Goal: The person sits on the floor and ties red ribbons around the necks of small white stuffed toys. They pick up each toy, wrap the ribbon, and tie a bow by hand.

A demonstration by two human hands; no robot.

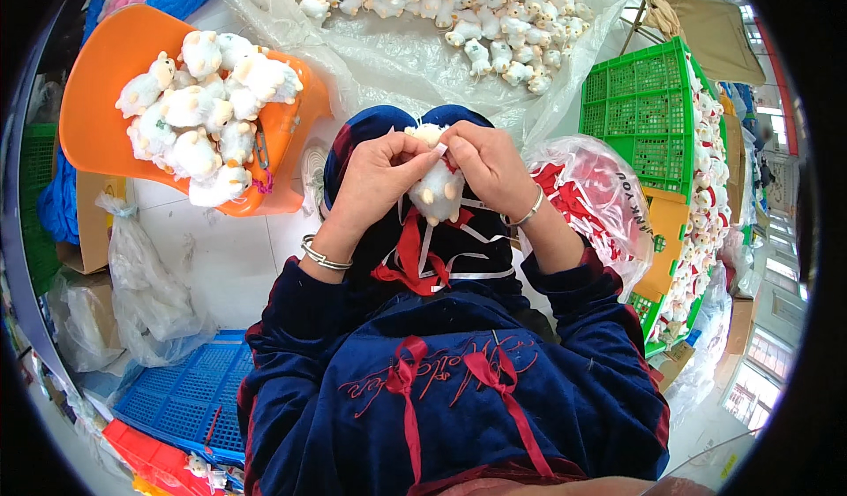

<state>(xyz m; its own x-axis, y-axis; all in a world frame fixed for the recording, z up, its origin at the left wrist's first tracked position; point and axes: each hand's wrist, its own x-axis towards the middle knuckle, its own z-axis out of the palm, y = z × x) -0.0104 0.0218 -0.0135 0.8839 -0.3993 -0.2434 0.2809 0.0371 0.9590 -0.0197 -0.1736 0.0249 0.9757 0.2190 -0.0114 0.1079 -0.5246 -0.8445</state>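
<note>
A small white plush toy [436, 194] with pale feet is held above my lap, between my two hands. My left hand [378, 171] is closed in a pinch at the toy's neck, where a short white ribbon end [439, 149] shows by the fingertips. From the other side my right hand [490, 168] grips the toy, thumb and forefinger pressed at its neck. A bit of red cloth shows there under the fingers. Several red cloth pieces with white ribbons [413, 251] lie loose on my dark lap, below the toy.
An orange chair [99, 82] at left bears a heap of white plush toys [196, 112]. More toys [516, 20] cover plastic sheeting ahead. At right are a clear bag [609, 174] of red pieces and a green crate [637, 112]; a blue crate [190, 390] lies lower left.
</note>
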